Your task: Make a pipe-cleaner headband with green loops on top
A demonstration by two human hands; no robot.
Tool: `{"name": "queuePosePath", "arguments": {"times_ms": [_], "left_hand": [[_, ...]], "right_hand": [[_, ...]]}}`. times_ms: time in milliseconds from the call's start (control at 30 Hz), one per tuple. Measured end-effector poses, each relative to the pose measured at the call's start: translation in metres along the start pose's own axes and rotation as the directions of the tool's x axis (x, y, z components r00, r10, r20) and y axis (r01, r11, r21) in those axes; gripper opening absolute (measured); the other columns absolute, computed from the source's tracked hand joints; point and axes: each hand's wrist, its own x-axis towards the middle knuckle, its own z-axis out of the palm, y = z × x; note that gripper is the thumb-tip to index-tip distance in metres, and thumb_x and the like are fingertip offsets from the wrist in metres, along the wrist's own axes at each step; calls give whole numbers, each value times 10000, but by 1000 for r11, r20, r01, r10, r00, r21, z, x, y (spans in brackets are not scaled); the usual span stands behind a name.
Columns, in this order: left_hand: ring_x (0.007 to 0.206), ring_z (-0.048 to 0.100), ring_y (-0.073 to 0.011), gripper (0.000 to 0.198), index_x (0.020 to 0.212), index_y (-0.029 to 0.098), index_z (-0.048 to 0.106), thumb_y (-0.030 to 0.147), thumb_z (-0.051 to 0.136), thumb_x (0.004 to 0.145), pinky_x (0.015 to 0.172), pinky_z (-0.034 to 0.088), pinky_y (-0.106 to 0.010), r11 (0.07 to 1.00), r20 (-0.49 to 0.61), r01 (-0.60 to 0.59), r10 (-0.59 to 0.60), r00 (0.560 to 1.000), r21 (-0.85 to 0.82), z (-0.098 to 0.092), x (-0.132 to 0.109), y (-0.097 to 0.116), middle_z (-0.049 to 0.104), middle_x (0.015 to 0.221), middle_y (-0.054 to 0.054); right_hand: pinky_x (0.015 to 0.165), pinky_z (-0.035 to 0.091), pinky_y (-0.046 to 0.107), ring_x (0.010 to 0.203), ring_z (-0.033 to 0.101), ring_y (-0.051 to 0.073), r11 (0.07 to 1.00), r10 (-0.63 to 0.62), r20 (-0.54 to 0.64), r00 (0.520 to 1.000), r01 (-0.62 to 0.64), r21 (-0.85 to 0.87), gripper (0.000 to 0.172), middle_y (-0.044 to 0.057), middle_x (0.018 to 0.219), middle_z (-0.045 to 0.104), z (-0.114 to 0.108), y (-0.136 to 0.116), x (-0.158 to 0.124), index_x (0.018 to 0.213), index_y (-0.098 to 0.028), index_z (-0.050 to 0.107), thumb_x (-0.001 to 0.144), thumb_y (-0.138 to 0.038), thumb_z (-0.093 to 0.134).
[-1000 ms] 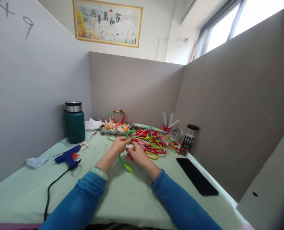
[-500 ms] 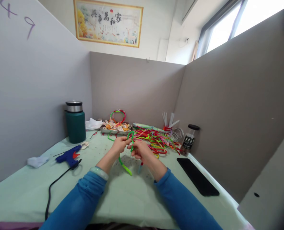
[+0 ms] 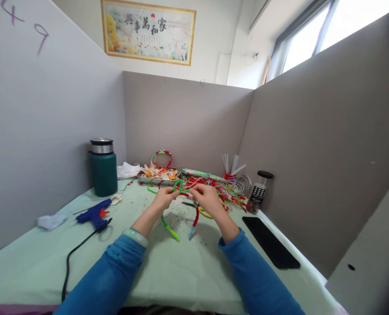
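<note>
My left hand (image 3: 163, 199) pinches a green pipe cleaner (image 3: 178, 185) at the base of a small upright loop. My right hand (image 3: 209, 202) is closed at the fingertips on the same pipe cleaner, a short way to the right of the loop. Below my left hand hangs a green strip (image 3: 171, 230) with a yellow-green end. A red strip (image 3: 196, 217) with a pale blue tip hangs below my right hand. How these strips join behind my fingers is hidden.
Behind my hands lie a heap of coloured pipe cleaners (image 3: 221, 188) and a metal tray (image 3: 160, 181) of small pieces. A green flask (image 3: 103, 173) and blue glue gun (image 3: 94, 215) are left. To the right are a black-lidded jar (image 3: 259, 192) and a black phone-like slab (image 3: 270, 243).
My right hand has moved right, away from the left, drawing the green pipe cleaner out sideways. The red strip below it now shows more. My left hand has hardly moved.
</note>
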Motion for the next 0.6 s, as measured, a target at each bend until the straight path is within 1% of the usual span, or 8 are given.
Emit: {"name": "queuePosePath", "arguments": {"times_ms": [100, 167, 233, 267, 333, 433, 533, 600], "left_hand": [[383, 163, -42, 322, 587, 174, 485, 450, 638, 652, 408, 92, -226, 1000, 49, 8, -8, 999, -2, 0, -1, 0, 231, 447, 90], [386, 169, -42, 339, 591, 174, 487, 472, 641, 645, 409, 95, -225, 1000, 62, 7, -7, 998, 2, 1, -2, -2, 232, 452, 89], [387, 178, -43, 346, 590, 174, 483, 479, 637, 645, 408, 101, -223, 1000, 53, 5, -6, 999, 12, 1, -1, -3, 235, 453, 89], [387, 180, -43, 347, 589, 174, 480, 480, 633, 648, 408, 104, -222, 1000, 46, 7, -8, 999, 16, 1, -1, -4, 235, 452, 90], [385, 176, -41, 348, 588, 173, 475, 480, 629, 651, 407, 106, -222, 1000, 38, 18, -19, 999, 13, 0, 0, -4, 234, 451, 91], [380, 176, -35, 345, 594, 172, 468, 467, 643, 637, 406, 101, -222, 999, 48, 42, -41, 998, -20, -1, -1, -2, 261, 457, 91], [367, 173, -29, 320, 601, 172, 461, 429, 649, 632, 399, 94, -224, 997, 88, 59, -55, 995, -47, -1, -4, 4, 290, 455, 89], [357, 155, -29, 302, 592, 171, 464, 411, 639, 643, 395, 91, -225, 997, 112, 64, -59, 992, -41, -1, -6, 7, 255, 427, 95]], "right_hand": [[481, 342, 214, 493, 475, 110, 992, 72, -15, 997, -70, 101, 199, 11, 582, 599, 5, 2, 1, 640, -176, 591, 756, -320, 517], [444, 332, 215, 441, 451, 98, 968, 133, 29, 991, -136, 211, 203, 12, 601, 604, 7, 2, 1, 659, -172, 570, 756, -339, 510], [429, 322, 213, 423, 433, 90, 948, 144, 94, 985, -165, 274, 206, 7, 592, 591, 8, 3, 1, 661, -167, 565, 751, -344, 512], [435, 320, 210, 436, 432, 90, 951, 123, 118, 985, -151, 270, 203, 1, 577, 576, 8, 4, 1, 650, -165, 570, 743, -339, 523], [467, 322, 206, 488, 442, 96, 974, 49, 143, 988, -79, 210, 191, -9, 557, 547, 8, 5, 1, 617, -163, 586, 721, -320, 553], [512, 325, 210, 555, 463, 106, 994, -29, 107, 994, 18, 106, 177, -9, 574, 546, 7, 7, 2, 598, -166, 611, 704, -304, 579], [512, 319, 215, 550, 453, 105, 993, 7, 26, 1000, -10, 117, 198, -9, 570, 540, 4, 7, 2, 626, -160, 627, 711, -334, 586], [492, 311, 213, 522, 427, 96, 978, 56, 46, 997, -64, 196, 234, -18, 550, 517, 2, 7, 3, 638, -153, 623, 711, -374, 597]]}}
